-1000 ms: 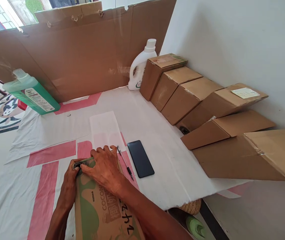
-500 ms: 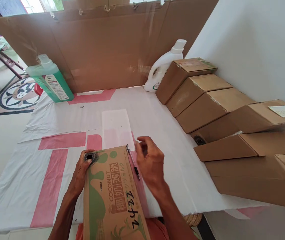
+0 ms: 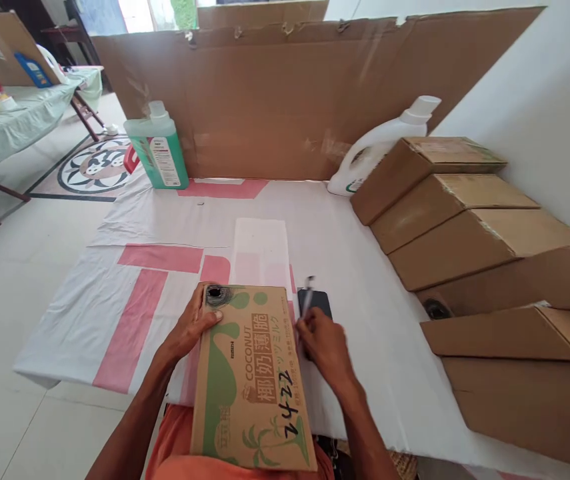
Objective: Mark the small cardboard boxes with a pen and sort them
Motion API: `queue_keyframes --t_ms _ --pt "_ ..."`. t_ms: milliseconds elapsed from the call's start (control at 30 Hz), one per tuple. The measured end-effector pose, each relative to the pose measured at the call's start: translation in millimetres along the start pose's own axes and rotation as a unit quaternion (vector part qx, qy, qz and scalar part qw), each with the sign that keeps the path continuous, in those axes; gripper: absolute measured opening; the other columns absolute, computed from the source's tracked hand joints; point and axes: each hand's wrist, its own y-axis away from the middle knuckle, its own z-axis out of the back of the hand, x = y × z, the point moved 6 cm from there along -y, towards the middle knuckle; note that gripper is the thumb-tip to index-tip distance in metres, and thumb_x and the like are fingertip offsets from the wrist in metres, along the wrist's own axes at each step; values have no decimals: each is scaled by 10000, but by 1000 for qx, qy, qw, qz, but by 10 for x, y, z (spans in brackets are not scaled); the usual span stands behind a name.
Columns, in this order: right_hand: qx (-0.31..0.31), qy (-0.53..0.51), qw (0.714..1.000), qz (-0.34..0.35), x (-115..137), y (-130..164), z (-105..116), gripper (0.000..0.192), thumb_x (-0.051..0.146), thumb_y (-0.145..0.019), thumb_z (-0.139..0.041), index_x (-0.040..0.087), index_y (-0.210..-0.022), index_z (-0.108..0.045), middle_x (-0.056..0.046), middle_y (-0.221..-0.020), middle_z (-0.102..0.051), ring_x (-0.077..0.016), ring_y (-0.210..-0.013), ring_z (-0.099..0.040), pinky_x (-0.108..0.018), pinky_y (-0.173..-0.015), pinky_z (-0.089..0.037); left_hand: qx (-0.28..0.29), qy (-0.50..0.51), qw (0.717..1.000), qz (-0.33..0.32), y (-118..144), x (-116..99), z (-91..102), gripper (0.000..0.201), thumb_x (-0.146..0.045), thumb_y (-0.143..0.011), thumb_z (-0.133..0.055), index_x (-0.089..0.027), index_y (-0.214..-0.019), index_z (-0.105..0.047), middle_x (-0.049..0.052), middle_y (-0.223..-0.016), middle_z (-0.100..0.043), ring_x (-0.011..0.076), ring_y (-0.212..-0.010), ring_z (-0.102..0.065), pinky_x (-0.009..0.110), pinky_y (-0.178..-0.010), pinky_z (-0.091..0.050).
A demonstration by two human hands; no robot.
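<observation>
My left hand [image 3: 197, 327] grips the upper left edge of a cardboard box [image 3: 265, 400] resting toward my lap, its thumb on the printed face. The box bears green shapes, "COCONUT" lettering and a handwritten "2422". A hole [image 3: 213, 293] ringed with black scribbles is in its top left corner, just above my left thumb. Right of the box, my right hand [image 3: 325, 343] is closed around a pen [image 3: 308, 297], which points up and is somewhat blurred. Behind the pen, a dark flat rectangular object [image 3: 321, 303] lies on the table, partly covered by my right hand.
A white sheet with red shapes covers the table [image 3: 195, 220]. A green liquid bottle [image 3: 159, 150] and a white jug [image 3: 379, 150] stand before a cardboard panel [image 3: 275, 100]. Several cardboard boxes [image 3: 495, 247] line the right side. A translucent white strip [image 3: 261, 243] lies centrally.
My right hand has picked up the pen from beside the box's edge. The dark flat object now shows beside the box. The view has shifted left, so the scene sits farther right.
</observation>
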Motion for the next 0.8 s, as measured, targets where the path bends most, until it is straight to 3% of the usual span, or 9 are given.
queue_keyframes --t_ms 100,200,267,333,400,467,667,800 --pt "-125 -99 987 -7 47 44 470 139 343 -920 -576 225 -849 -596 -27 -696 -712 -219 -630 -703 -314 -643 -502 -6 -39 999 -15 7 -77 -73 488 -465 -859 -647 -209 -1258 -532 107 -1228 -623 337 -1170 -585 437 -982 -460" --pt "-264 -313 911 44 327 292 813 170 383 -906 -685 230 -920 -611 19 -687 -680 -183 -567 -676 -287 -573 -517 3 -55 998 -31 -18 -140 -181 473 -463 -855 -621 -204 -1240 -529 107 -1200 -620 338 -1154 -582 463 -992 -451" --pt "-242 -450 854 103 592 438 784 158 367 -923 -712 232 -933 -631 23 -711 -694 -167 -554 -673 -269 -528 -519 12 -61 997 -44 -41 -171 -250 491 -470 -840 -625 -202 -1241 -527 112 -1205 -610 342 -1163 -568 471 -991 -448" --pt "-155 -523 826 143 839 525 604 115 346 -957 -698 234 -983 -698 -4 -810 -751 -173 -628 -717 -291 -584 -576 19 -63 996 -53 -55 -192 -303 508 -469 -827 -643 -208 -1248 -530 115 -1218 -602 345 -1177 -556 471 -992 -448" --pt "-74 -527 831 161 986 573 394 148 336 -987 -675 252 -1063 -770 -35 -953 -793 -194 -772 -766 -343 -731 -631 23 -62 996 -62 -54 -210 -335 497 -450 -823 -661 -221 -1248 -541 112 -1224 -600 341 -1183 -553 466 -994 -451" --pt "-34 -516 838 171 1020 589 255 190 331 -998 -671 283 -1126 -803 -47 -1047 -804 -215 -885 -778 -368 -815 -641 21 -57 996 -70 -38 -225 -346 474 -422 -824 -669 -231 -1241 -550 111 -1241 -594 338 -1189 -553 461 -995 -459" --pt "-4 -482 860 166 988 580 158 162 343 -984 -703 287 -1079 -822 -39 -1011 -819 -182 -773 -760 -287 -648 -624 12 -41 996 -74 28 -230 -328 465 -389 -826 -666 -223 -1241 -539 114 -1222 -605 332 -1169 -565 457 -981 -471" --pt "2 -445 877 180 1050 596 146 154 328 -986 -697 303 -1081 -816 -12 -1009 -813 -165 -761 -743 -309 -727 -634 3 -46 996 -78 34 -226 -317 463 -375 -825 -676 -217 -1239 -539 101 -1173 -608 310 -1128 -569 434 -957 -464"
